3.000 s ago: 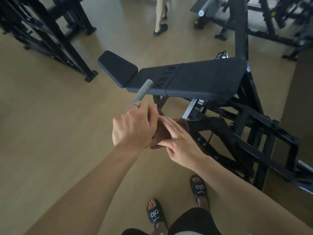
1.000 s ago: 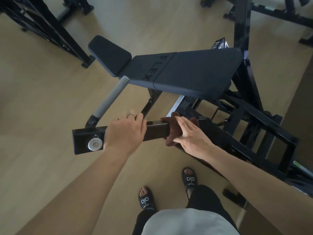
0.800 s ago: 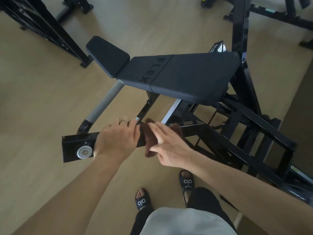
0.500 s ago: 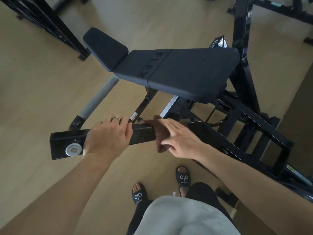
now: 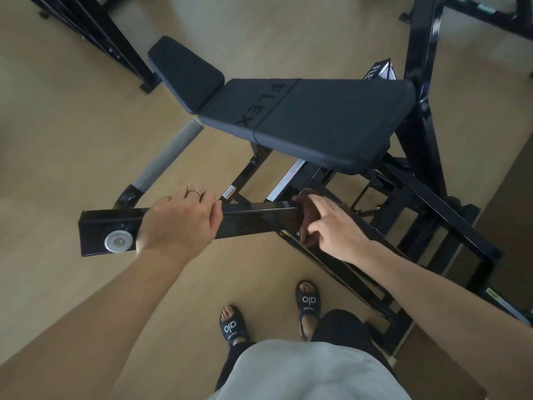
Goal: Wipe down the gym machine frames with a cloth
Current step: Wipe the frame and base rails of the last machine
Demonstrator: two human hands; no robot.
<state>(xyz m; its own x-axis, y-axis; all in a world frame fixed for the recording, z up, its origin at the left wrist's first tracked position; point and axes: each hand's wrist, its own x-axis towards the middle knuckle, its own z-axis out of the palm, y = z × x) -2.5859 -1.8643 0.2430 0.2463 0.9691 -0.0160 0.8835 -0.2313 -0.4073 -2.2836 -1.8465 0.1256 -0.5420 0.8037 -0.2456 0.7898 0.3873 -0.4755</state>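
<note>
A glossy black frame arm (image 5: 253,222) of the bench machine runs left to right in front of me, with a round silver cap at its left end. My left hand (image 5: 180,223) grips the arm near that end, fingers curled over its top. My right hand (image 5: 331,226) holds a dark brown cloth (image 5: 305,204) wrapped around the arm where it meets the main frame. Only part of the cloth shows under the fingers.
A black padded bench (image 5: 302,116) marked FLEX sits above the frame arm, and a grey foam-covered handle (image 5: 170,154) angles up left of it. Black frame beams (image 5: 432,215) spread to the right. Another machine's black legs (image 5: 115,47) stand at the far left. My sandalled feet (image 5: 271,316) stand below.
My right hand has slid the cloth rightward along the arm, away from my left hand, toward the main frame joint. The left hand keeps its grip.
</note>
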